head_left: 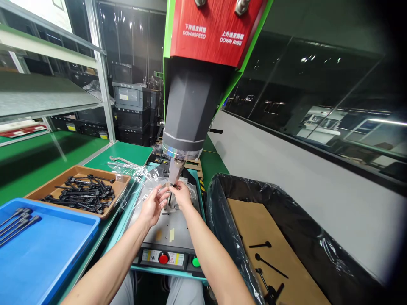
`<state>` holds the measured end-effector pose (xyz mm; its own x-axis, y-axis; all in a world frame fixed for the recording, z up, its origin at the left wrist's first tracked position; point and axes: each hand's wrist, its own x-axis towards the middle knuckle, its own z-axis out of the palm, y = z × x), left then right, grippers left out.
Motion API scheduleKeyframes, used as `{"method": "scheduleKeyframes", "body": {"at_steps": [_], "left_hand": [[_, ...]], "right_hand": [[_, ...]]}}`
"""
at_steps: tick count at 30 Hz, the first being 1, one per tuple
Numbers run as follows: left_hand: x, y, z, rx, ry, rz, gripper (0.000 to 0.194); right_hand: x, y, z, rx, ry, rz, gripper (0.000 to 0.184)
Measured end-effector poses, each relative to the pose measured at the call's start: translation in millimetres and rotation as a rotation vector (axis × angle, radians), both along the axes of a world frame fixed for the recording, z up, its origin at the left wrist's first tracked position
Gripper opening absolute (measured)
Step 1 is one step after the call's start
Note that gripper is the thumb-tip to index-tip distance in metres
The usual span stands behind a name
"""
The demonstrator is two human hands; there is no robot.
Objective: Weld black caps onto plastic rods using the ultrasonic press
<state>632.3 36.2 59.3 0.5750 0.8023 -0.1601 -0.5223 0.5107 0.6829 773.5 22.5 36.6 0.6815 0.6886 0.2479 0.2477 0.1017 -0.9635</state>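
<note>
Our left grip (155, 206) is loose, fingers uncurled; honestly can't tell if our right grip (183, 195) is pinching anything. The black rod (169, 199) sits between them, just below the press tip (174, 170). We've got black parts (87, 194) in the brown tray (122, 183) too.

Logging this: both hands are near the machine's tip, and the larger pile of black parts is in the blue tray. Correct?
Not quite: the head view shows the larger pile in the brown tray; the blue tray shows fewer. The rest stands.
</note>
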Motion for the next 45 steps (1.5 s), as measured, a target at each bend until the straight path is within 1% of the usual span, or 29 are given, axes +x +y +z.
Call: {"method": "scheduleKeyframes", "body": {"at_steps": [3, 6, 9, 11, 14, 20, 22, 25, 27, 28, 31, 33, 35, 38, 42, 45], "left_hand": [[-0.4, 2.0, 2.1, -0.015, -0.033, -0.002, 0.032], [-1.4, 2.6, 1.1, -0.021, -0.034, -0.011, 0.032], [-2.8, 3.1, -2.8, -0.017, -0.023, -0.023, 0.033], [-3.7, 3.4, -5.1, -0.01, -0.018, -0.029, 0.033], [-4.4, 2.6, -5.6, 0.006, -0.017, -0.031, 0.033], [-3.2, -4.9, -2.2, 0.002, 0.011, -0.042, 0.033], [-2.8, -7.4, -2.7, -0.01, 0.024, -0.044, 0.034], [-2.8, -9.9, -6.2, -0.023, 0.052, -0.042, 0.034], [-2.7, -10.8, -10.3, -0.025, 0.074, -0.041, 0.034], [-2.5, -11.1, -12.7, -0.025, 0.086, -0.041, 0.034], [-1.6, -12.0, -19.6, -0.017, 0.124, -0.035, 0.033], [-1.2, -12.5, -22.9, -0.006, 0.137, -0.035, 0.033], [-1.4, -13.3, -24.6, 0.001, 0.14, -0.04, 0.033], [-2.4, -15.5, -25.0, 0.009, 0.146, -0.04, 0.035], [-1.8, -19.3, -25.2, 0.018, 0.136, -0.031, 0.036], [0.0, -21.7, -27.1, -0.01, 0.122, -0.025, 0.035]], "right_hand": [[3.0, 0.2, -4.1, -0.006, 0.069, 0.066, 0.034], [6.2, -3.8, -2.3, -0.002, 0.112, 0.121, 0.038], [6.4, -8.4, 2.5, 0.057, 0.146, 0.199, 0.032], [4.8, -9.4, 4.2, 0.095, 0.171, 0.227, 0.028], [1.4, -6.7, 2.0, 0.107, 0.206, 0.194, 0.028], [-6.0, 2.5, -9.6, 0.101, 0.245, 0.042, 0.031], [-7.3, 2.3, -11.7, 0.097, 0.246, 0.014, 0.031], [-6.4, -4.7, -13.0, 0.125, 0.27, 0.045, 0.041], [-4.1, -13.0, -12.9, 0.183, 0.361, 0.107, 0.05], [-2.7, -17.4, -12.6, 0.215, 0.425, 0.141, 0.052], [2.2, -27.1, -10.9, 0.27, 0.601, 0.193, 0.045], [6.0, -28.6, -9.9, 0.265, 0.693, 0.142, 0.037], [10.2, -26.4, -10.5, 0.24, 0.776, 0.036, 0.033], [16.5, -21.5, -14.8, 0.221, 0.842, -0.086, 0.031], [20.7, -19.8, -22.4, 0.228, 0.852, -0.129, 0.032], [20.1, -21.5, -25.3, 0.206, 0.868, -0.12, 0.031]]}}
